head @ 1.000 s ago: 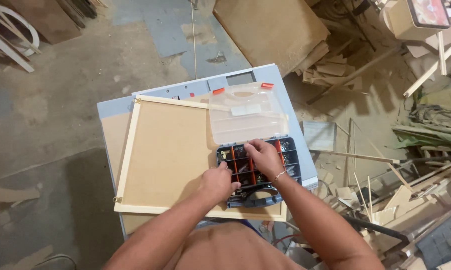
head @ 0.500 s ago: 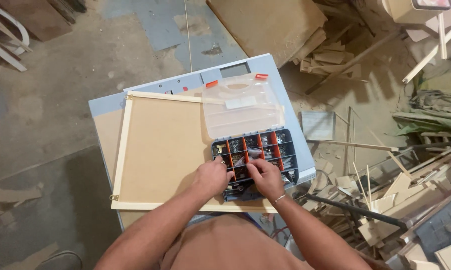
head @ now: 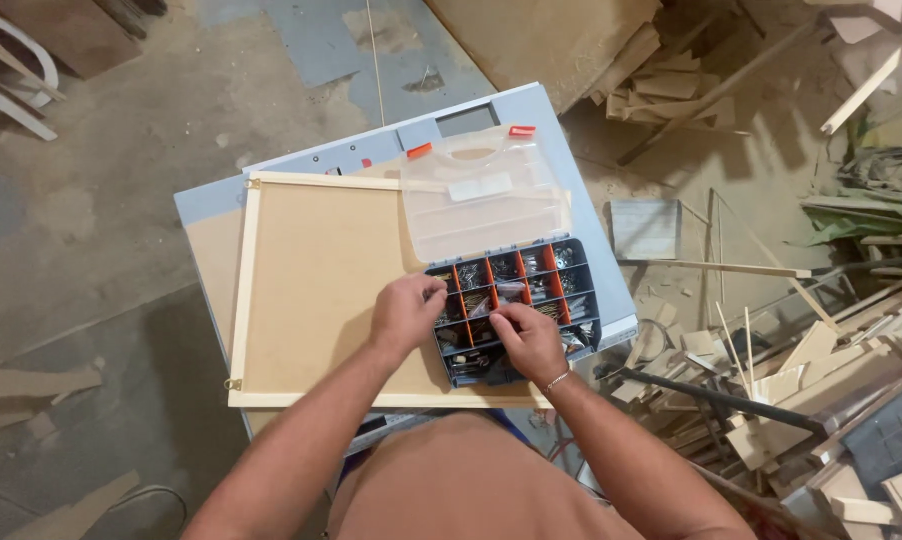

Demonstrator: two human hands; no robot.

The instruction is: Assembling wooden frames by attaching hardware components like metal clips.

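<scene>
An open organizer box [head: 561, 285] with orange dividers lies on the right of a framed brown board [head: 316, 275]. Its compartments hold small metal screws and fittings. The clear lid [head: 483, 205] with orange latches is folded back flat. My left hand [head: 404, 312] rests at the box's left edge, fingers curled over a compartment. Over the lower middle compartments my right hand [head: 527, 338] pinches with fingers together; what they hold is hidden. A thin bracelet circles my right wrist.
The board sits on a grey-blue table [head: 209, 200]. Wood offcuts and slats [head: 771, 370] pile up on the floor at the right. A large brown panel [head: 541, 35] leans at the top. Bare concrete floor [head: 81, 230] lies to the left.
Both hands have shifted within the box: the left from the lower left corner up to its left edge, the right down to the lower middle compartments. The camera view has drifted slightly.
</scene>
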